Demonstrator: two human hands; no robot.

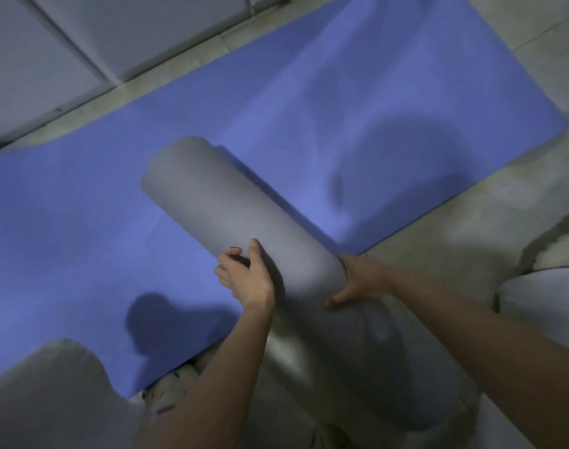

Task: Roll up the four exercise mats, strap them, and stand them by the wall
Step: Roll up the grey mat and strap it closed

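A grey rolled-up mat (pixel 218 205) lies slantwise over a flat blue mat (pixel 325 108) spread on the floor. My left hand (pixel 249 277) grips the roll's near end from the left side, fingers curled over it. My right hand (pixel 361 281) presses against the same end from the right, thumb below. The free flap of the roll shows as an edge along its far upper side. No strap is visible. The picture is dim and a little blurred.
A pale wall with dark seams (pixel 66 43) runs along the far left, beyond a strip of concrete floor (pixel 471 238). My knees fill the bottom, one at lower left (pixel 50 393). A pale grey shape (pixel 542 303) lies at the right edge.
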